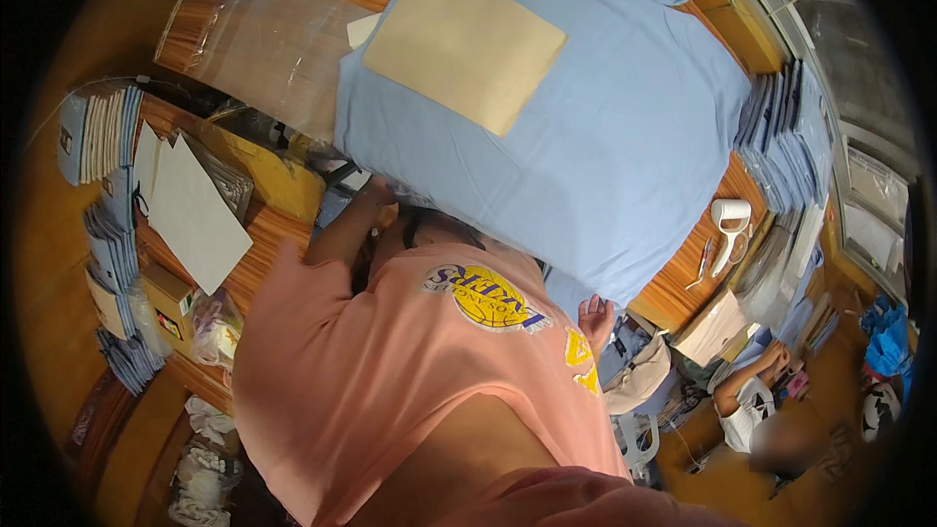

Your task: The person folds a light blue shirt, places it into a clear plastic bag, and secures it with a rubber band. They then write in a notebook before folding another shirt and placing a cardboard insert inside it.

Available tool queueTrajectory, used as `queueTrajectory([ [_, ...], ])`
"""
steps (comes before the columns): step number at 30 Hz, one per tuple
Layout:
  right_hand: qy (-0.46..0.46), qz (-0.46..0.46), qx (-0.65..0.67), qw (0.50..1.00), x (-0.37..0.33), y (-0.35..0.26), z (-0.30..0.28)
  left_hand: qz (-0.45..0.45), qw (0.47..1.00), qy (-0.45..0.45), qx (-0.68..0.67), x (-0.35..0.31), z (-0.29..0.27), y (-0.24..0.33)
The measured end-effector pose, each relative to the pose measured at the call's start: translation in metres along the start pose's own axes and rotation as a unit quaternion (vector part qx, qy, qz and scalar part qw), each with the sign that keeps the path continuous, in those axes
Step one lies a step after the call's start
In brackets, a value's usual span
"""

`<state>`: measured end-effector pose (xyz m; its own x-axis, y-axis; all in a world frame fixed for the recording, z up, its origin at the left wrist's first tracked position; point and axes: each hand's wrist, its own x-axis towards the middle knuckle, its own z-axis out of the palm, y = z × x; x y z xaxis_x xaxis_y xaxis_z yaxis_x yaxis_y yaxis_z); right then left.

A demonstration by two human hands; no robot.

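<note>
A light blue shirt (615,137) lies spread over the wooden table in front of me, its near edge reaching my body. On its upper left part rests a flat tan cardboard sheet (464,49). My left hand (381,197) is at the near left edge of the shirt, low beside the table's edge; its fingers are mostly hidden. Close to the near right corner of the shirt is my right hand (595,320), fingers raised and slightly curled apart, with nothing visible in it. Whether it touches the cloth is unclear.
Clear plastic sheets (278,49) lie left of the shirt. White paper sheets (200,205) and folded garments (112,234) are farther left. At right are a white handheld device (729,224) and stacked folded blue shirts (781,141). Another person (752,410) is at lower right.
</note>
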<state>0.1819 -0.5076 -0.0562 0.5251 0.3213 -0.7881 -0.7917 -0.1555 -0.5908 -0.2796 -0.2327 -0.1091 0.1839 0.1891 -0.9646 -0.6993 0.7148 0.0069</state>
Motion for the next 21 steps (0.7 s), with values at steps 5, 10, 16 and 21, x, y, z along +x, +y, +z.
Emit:
queueTrajectory([
  [5, 0.049, -0.102, -0.087, 0.990, -0.045, -0.035, 0.037, 0.240, 0.962, 0.131, 0.009, -0.098, 0.010, -0.016],
  [10, -0.025, -0.297, -0.050, 0.953, -0.060, -0.111, 0.138, 0.505, 0.851, -0.112, 0.090, -0.190, 0.132, 0.002],
  [16, -0.063, -0.241, -0.113, 0.962, 0.030, -0.169, 0.184, 0.684, 0.684, -0.114, 0.227, -0.120, 0.249, 0.025],
  [21, -0.127, -0.189, -0.232, 0.946, 0.039, -0.183, 0.215, 0.764, 0.340, -0.201, 0.510, -0.063, 0.292, 0.031],
])
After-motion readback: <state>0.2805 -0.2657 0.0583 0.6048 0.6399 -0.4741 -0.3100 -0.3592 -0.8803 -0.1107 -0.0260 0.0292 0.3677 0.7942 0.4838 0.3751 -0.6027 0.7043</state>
